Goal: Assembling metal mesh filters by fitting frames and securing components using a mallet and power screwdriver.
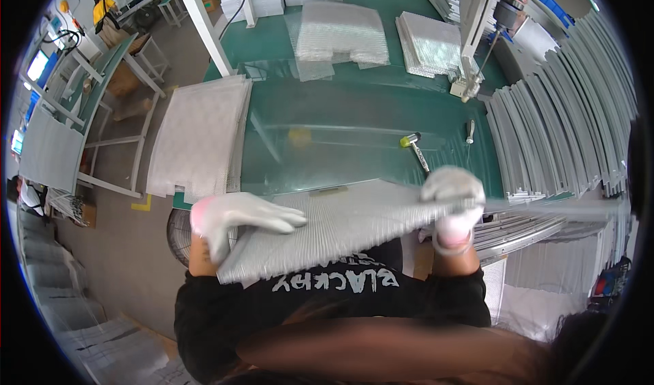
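Observation:
A grey panel of fine, closely ribbed metal (327,225) is tilted in front of my body, at the near edge of the green table. My left hand (248,218), in a white glove with a pink cuff, holds its left end, fingers stretched across the ribs and thumb down by the edge. At the panel's right end my gloved right hand (455,198) is closed on it, somewhat blurred. A pale strip, smeared, runs rightward from that hand; whether I hold it I cannot tell. Beyond lie a small mallet (417,152) with a yellow-green head and a screwdriver (470,133).
Stacked pale ribbed sheets (197,136) stand at the left of the green table (320,113). More stacks (344,31) lie at the back. An upright tool on a stand (470,78) rises at back right. Rows of grey panels (565,119) line the right side.

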Demonstrator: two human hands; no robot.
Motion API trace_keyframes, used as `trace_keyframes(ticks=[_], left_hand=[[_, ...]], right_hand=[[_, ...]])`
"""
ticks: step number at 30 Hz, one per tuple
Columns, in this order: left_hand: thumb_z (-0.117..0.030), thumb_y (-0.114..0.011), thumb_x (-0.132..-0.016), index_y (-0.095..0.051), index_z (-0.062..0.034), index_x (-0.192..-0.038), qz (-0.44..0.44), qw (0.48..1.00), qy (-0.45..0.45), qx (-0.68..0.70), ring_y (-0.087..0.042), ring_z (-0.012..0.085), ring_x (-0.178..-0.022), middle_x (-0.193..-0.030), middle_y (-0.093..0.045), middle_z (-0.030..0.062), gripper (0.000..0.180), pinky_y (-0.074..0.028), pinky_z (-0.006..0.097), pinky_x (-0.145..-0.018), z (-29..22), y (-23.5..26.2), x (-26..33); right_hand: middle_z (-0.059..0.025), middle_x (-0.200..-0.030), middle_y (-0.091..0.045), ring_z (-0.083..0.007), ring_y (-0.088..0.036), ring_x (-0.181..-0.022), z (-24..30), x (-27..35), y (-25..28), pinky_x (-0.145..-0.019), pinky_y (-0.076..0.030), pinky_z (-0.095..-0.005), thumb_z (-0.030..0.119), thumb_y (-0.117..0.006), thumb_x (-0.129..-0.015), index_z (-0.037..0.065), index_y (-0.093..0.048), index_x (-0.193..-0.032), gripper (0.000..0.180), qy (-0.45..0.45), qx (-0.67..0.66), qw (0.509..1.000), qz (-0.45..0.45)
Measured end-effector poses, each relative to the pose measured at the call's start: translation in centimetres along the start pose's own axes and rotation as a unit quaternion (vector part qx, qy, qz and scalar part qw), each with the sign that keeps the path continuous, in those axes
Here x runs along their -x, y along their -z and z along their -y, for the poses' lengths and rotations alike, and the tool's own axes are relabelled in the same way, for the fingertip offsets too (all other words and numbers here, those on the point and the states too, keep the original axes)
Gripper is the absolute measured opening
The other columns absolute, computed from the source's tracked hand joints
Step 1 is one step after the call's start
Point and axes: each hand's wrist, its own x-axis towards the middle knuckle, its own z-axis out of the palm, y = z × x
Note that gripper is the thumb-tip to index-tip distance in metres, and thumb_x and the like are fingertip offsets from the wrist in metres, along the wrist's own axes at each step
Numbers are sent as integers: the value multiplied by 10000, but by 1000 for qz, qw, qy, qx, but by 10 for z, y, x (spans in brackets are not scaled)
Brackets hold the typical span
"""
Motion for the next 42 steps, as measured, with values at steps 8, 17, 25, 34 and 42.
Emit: trace_keyframes(ticks=[8, 17, 25, 34, 42], left_hand=[[-102, -686, -827, -617, 31, -931, -644, 736, -60, -198, -630, 207, -727, -860, -662, 125, 182, -516, 330, -693, 4, -37, -26], [-192, -601, -861, -648, -7, -1107, -134, 971, 122, -157, -598, 342, -1079, -1233, -612, 197, 311, -467, 418, -935, 30, -33, 7], [-146, -649, -781, -529, -41, -1270, -50, 901, 238, -359, -522, 368, -1146, -1217, -570, 172, 515, -418, 436, -999, 78, -31, 35], [-260, -569, -896, -445, -8, -1368, 98, 925, 312, -193, -426, 371, -1276, -1320, -501, 206, 549, -324, 468, -1092, 86, 14, 10], [-476, -357, -1011, -205, 5, -1505, 104, 957, 223, -151, -193, 361, -1443, -1553, -203, 234, 706, -145, 455, -1188, 181, -22, -89]], right_hand=[[-134, -855, -672, -183, -626, -765, -25, -51, -11, -702, -512, -316, 130, -620, -903, -22, -597, -943, 159, -60, -51, 996, -45], [-107, -711, -675, -269, -662, -598, 4, 15, 2, -568, -538, -362, 363, -641, -906, 39, -608, -788, 347, 8, -87, 995, 54], [-128, -821, -702, -292, -685, -712, 22, 54, 10, -603, -525, -387, 359, -539, -938, 56, -597, -767, 353, 5, -112, 988, 103], [-149, -812, -698, -287, -669, -687, 28, 66, 15, -604, -517, -386, 328, -560, -918, 54, -594, -792, 304, -30, -64, 995, 64], [-162, -810, -695, -292, -661, -655, 15, 64, 10, -581, -516, -384, 294, -620, -884, 35, -583, -726, 305, 7, -125, 991, 52]])
